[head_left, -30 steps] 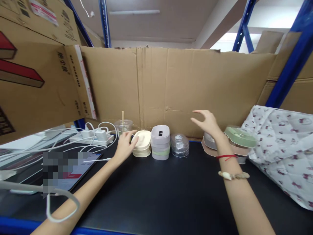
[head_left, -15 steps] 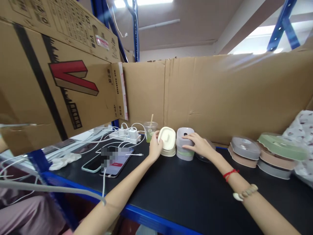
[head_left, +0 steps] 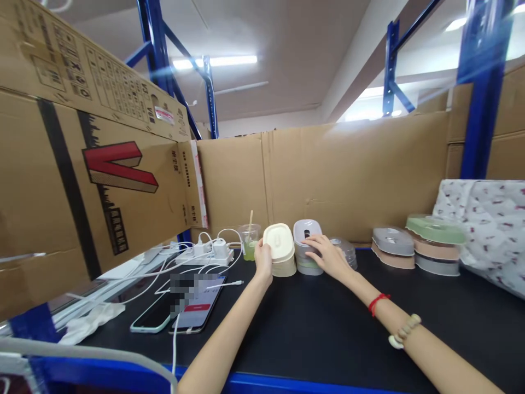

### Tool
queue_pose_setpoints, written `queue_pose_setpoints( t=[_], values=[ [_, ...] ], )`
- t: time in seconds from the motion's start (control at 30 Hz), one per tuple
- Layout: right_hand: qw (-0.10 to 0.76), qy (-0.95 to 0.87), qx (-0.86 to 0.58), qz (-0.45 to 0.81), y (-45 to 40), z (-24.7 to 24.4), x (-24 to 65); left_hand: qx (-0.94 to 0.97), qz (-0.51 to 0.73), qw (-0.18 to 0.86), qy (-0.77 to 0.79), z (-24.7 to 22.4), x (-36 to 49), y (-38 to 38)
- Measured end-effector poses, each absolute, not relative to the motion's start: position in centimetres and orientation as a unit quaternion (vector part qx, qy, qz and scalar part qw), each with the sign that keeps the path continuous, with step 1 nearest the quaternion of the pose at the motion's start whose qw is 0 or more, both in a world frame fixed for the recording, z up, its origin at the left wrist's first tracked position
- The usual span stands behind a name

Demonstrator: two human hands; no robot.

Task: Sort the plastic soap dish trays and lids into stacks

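On the black tabletop (head_left: 311, 334), a stack of cream lidded containers (head_left: 283, 268) stands beside a stack of pale grey ones (head_left: 308, 269) that has a green band low down. My left hand (head_left: 263, 261) is closed on the left side of the cream stack, at its slightly tilted lid (head_left: 279, 242). The fingers of my right hand (head_left: 328, 254) bend over the right side of the grey stack, near a dark slot in its lid (head_left: 307, 227). Part of that stack is hidden by these fingers. Clear plastic lids or tubs (head_left: 346, 251) lie just behind my right hand.
Left of the stacks are a drink cup with a straw (head_left: 249, 249), a power strip (head_left: 205, 255) with white cables, and two phones (head_left: 200, 306). Flat grey, pink and green containers (head_left: 437, 249) sit at the right. Cardboard (head_left: 353, 175) walls the back; a large box (head_left: 123, 191) overhangs the left.
The view has tilted up and shifted. The cream lid, earlier tipped more toward me, now lies flatter on its stack. My right hand stays at the grey stack.
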State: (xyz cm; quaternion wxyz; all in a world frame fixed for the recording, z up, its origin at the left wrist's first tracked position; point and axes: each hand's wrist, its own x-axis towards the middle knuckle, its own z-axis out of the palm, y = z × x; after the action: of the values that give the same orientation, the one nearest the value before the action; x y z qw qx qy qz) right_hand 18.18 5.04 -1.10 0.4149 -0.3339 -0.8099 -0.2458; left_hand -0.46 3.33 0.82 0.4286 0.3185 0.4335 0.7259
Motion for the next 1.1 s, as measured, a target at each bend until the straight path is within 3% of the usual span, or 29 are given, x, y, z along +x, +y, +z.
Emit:
queue_pose_setpoints(
  t=[0.37,0.67,0.9,1.1],
  values=[
    [0.385,-0.774,-0.425,-0.269,5.3,-2.5,17.2,0.353,0.72,0.336,0.494,0.2,-0.6,3.3],
    [0.538,-0.607,-0.567,-0.144,6.3,-3.2,13.6,0.426,0.706,0.253,0.506,-1.6,-0.9,3.7],
    [0.598,-0.589,-0.521,-0.154,5.7,-3.1,14.0,0.405,0.686,0.289,0.531,-1.2,-0.7,3.0],
    [0.594,-0.596,-0.524,-0.132,5.6,-3.0,14.6,0.319,0.712,0.429,0.455,-1.1,-0.1,3.3]
  ],
)
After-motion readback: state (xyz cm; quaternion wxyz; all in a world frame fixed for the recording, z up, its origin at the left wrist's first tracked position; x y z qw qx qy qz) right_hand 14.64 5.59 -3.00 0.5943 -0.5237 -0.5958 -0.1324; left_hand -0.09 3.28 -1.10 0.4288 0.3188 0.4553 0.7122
